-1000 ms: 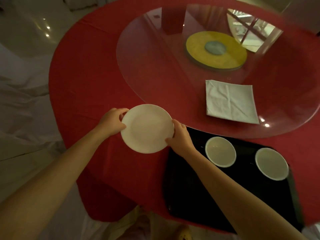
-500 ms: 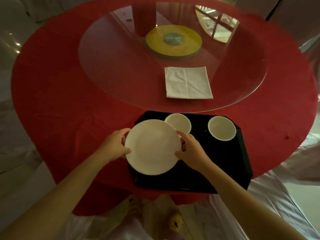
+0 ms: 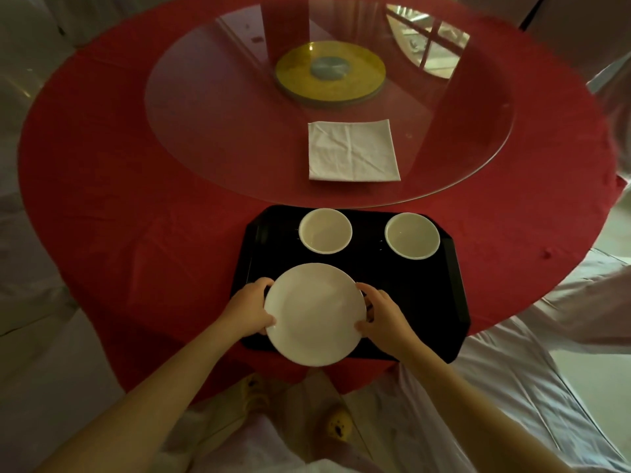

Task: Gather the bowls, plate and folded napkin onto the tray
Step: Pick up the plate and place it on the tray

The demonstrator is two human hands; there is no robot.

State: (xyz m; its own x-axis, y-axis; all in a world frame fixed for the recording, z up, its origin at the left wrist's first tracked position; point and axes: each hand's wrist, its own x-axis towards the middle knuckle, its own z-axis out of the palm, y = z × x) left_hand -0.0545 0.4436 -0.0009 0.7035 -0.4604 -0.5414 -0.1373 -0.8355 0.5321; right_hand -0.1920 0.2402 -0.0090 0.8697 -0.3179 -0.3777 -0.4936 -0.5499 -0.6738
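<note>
A white plate [image 3: 314,314] is over the near left part of the black tray [image 3: 409,302], its near edge past the tray's front rim. My left hand [image 3: 251,308] grips the plate's left edge and my right hand [image 3: 380,314] grips its right edge. Whether the plate rests on the tray or hovers just above it I cannot tell. Two white bowls stand at the tray's far side, one on the left [image 3: 325,231] and one on the right [image 3: 412,235]. A folded white napkin [image 3: 352,150] lies flat on the glass turntable beyond the tray.
The round table wears a red cloth [image 3: 136,216]. A large glass turntable [image 3: 211,114] covers its middle, with a yellow hub [image 3: 330,70] at the centre. White-covered chairs [image 3: 512,387] stand around the table, close to its near edge.
Both hands carried the plate from the red cloth left of the tray to over the tray's near left part. The view swung so the tray now lies straight ahead.
</note>
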